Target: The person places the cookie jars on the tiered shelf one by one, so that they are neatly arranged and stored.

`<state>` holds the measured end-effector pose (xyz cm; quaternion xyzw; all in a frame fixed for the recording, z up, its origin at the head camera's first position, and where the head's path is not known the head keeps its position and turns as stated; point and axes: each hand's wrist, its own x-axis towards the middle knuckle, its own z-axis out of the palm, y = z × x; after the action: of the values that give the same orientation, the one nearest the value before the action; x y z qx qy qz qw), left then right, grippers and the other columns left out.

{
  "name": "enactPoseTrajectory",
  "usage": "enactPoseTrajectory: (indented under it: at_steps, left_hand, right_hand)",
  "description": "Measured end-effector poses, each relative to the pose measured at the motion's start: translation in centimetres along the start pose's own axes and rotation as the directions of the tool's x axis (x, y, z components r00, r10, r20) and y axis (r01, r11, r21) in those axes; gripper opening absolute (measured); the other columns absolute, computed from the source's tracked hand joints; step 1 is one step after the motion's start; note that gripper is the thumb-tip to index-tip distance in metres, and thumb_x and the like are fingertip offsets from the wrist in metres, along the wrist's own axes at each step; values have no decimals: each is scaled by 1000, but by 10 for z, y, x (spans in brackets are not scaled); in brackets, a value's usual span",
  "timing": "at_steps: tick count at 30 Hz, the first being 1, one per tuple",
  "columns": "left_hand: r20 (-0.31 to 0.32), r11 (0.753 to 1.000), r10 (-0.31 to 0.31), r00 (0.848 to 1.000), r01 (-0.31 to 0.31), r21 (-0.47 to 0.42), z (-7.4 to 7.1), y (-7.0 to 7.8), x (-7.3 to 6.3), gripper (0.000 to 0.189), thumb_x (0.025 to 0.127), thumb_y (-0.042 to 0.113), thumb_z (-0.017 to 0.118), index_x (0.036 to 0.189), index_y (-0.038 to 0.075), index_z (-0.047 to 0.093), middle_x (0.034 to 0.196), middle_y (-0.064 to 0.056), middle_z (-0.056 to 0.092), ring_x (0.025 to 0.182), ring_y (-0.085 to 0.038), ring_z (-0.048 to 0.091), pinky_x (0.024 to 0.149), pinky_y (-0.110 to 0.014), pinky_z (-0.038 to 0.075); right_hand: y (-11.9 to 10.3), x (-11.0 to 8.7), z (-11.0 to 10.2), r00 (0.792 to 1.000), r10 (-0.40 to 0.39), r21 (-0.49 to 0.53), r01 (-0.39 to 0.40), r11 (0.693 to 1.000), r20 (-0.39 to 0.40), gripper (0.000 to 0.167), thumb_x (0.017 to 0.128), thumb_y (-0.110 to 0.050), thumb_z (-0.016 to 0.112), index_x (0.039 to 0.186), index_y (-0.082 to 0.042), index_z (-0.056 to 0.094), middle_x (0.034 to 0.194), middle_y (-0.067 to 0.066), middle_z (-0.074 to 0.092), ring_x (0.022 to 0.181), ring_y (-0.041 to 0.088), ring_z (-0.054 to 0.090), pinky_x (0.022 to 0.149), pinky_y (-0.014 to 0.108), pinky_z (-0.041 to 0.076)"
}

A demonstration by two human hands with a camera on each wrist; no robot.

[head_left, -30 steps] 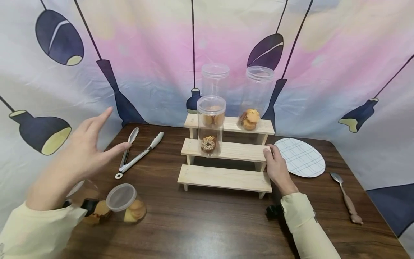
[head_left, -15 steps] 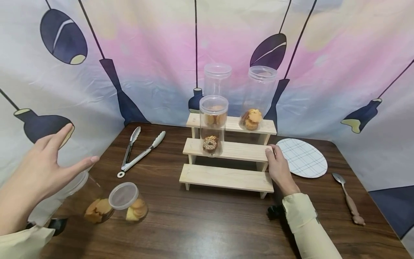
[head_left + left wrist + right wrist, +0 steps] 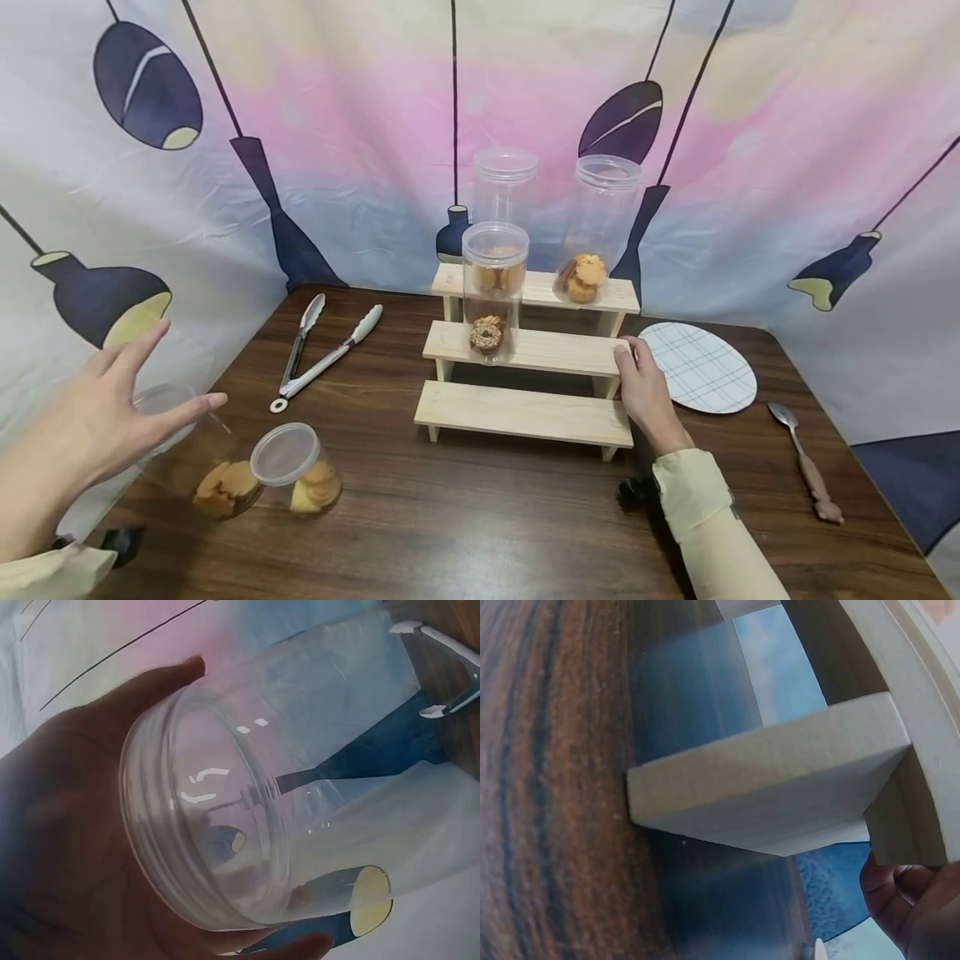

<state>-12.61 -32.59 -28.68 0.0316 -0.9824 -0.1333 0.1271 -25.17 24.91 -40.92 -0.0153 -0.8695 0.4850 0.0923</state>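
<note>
My left hand [image 3: 90,412] is at the left, its thumb and index finger spread wide beside the lidded top of a tall clear cookie jar [image 3: 225,487]. In the left wrist view the jar's clear lid [image 3: 150,787] lies in front of the palm, with fingers to both sides of it. A shorter jar [image 3: 285,454] of cookies stands just right of it. My right hand [image 3: 645,392] grips the right end of the middle step of a three-step wooden display stand [image 3: 525,412]. The right wrist view shows its fingertips [image 3: 877,881] at the wooden edge.
One tall cookie jar [image 3: 495,292] stands on the middle step, and a back-left jar [image 3: 506,187] and a back-right jar [image 3: 600,229] on the top step. Metal tongs [image 3: 322,362] lie left. A checked oval mat [image 3: 697,367] and a spoon [image 3: 810,475] lie right.
My left hand has moved left and down to the top of the tall jar on the left. The right hand stays on the stand.
</note>
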Motion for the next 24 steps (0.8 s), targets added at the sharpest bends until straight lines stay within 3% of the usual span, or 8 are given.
enactPoseTrajectory:
  at_steps: [13, 24]
  left_hand:
    - [62, 996, 31, 998, -26, -83, 10, -4, -6, 107, 85, 53, 73, 161, 11, 9, 149, -44, 22, 133, -65, 21, 94, -78, 23]
    - [116, 998, 46, 992, -42, -42, 10, -2, -6, 95, 88, 54, 70, 158, 9, 25, 128, -46, 47, 112, -65, 43, 81, -73, 36]
  right_hand:
    - [-2, -1, 0, 1000, 0, -14, 0, 1000, 1, 61, 104, -55, 28, 148, -13, 39, 136, 26, 53, 118, 41, 55, 102, 53, 39]
    - [0, 0, 0, 1000, 2, -12, -2, 1000, -3, 61, 104, -55, 29, 147, -14, 39, 134, 25, 54, 116, 39, 56, 101, 51, 40]
